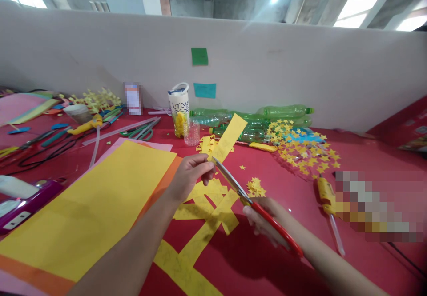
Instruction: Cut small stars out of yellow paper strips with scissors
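My left hand (195,171) pinches the lower end of a yellow paper strip (231,135), which slants up and to the right. In my right hand (263,216) are red-handled scissors (230,176), their blade tips at the strip's lower end beside my left fingertips. Whether the blades are cutting into the paper I cannot tell. Below my hands, several marked yellow strips (207,225) lie crossed on the red table (276,265). A small heap of yellow paper stars (256,187) sits just beyond the scissors, with one loose star (242,167) near it.
Large yellow sheets (100,202) lie at left beside a purple power strip (30,202). Green plastic bottles (253,129), a white tumbler (180,105) and a star-covered piece (303,147) stand along the back. Glue guns lie at right (326,196) and left (87,126).
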A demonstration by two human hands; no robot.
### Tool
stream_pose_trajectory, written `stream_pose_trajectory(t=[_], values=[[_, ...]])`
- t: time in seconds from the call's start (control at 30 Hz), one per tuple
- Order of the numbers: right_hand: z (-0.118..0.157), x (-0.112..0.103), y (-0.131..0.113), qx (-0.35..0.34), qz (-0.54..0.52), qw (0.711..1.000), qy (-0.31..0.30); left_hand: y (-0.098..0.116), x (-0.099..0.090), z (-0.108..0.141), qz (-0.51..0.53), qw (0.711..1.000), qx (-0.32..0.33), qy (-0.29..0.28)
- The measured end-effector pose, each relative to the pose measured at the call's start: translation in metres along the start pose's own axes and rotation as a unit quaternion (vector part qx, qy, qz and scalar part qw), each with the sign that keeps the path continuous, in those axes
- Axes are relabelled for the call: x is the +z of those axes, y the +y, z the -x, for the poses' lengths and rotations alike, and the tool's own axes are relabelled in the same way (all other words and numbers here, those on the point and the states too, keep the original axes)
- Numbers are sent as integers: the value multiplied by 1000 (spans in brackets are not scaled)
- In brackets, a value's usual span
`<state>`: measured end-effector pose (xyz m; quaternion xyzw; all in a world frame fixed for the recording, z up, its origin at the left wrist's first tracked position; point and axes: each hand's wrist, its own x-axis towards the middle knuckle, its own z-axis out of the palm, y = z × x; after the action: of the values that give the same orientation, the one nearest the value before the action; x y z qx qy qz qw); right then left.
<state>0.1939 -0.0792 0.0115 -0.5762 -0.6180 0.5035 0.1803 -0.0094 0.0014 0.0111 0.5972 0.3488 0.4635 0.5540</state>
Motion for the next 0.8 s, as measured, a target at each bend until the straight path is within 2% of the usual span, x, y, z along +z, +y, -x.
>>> stream_pose_trajectory(t=[0.17, 0.53, 0.8], values=[[-2, 3, 0, -6, 4, 1000, 26, 1, 0, 0, 7, 1000, -5, 2], [-5, -4, 2, -38, 5, 999, -2, -2, -2, -1, 62, 998, -13, -4], [-6, -1, 3, -25, -30, 999, 8, 1, 0, -1, 57, 998, -3, 31]])
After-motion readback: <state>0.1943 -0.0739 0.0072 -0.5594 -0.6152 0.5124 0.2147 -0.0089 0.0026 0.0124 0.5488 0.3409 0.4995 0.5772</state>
